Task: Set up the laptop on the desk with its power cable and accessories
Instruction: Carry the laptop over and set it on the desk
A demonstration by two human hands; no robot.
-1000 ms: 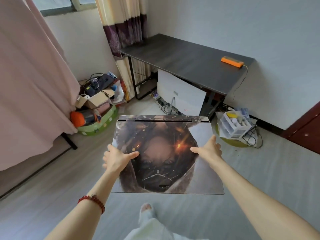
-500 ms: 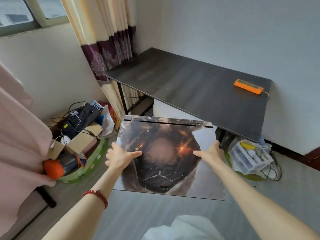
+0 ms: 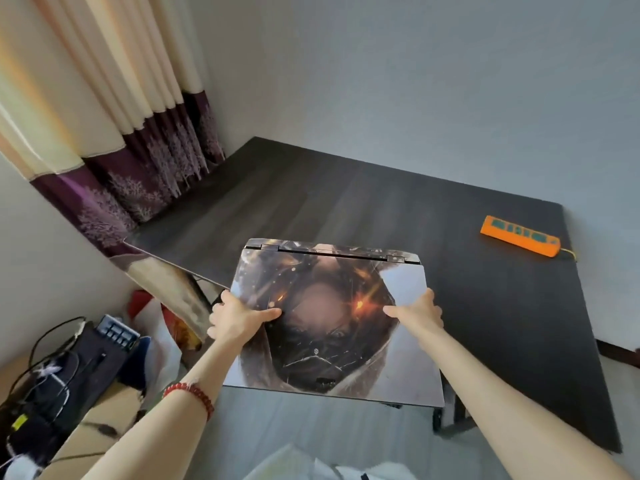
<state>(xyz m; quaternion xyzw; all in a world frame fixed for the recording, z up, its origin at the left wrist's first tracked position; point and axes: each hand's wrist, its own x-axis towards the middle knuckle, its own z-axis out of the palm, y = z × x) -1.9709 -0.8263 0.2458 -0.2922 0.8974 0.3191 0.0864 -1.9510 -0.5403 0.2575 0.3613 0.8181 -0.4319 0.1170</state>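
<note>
walls [image 3: 415,81]: grey | curtain [image 3: 114,116]: cream, purple hem, far left | floor [image 3: 311,434]: grey | box [image 3: 104,417]: near left

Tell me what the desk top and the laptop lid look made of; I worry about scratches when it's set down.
The desk top looks like dark laminate or veneered board: faint wood-grain streaks and a soft matte sheen. The laptop lid is covered by a glossy printed skin that reflects light; the shell beneath is hidden. The orange power strip looks like moulded plastic.
</note>
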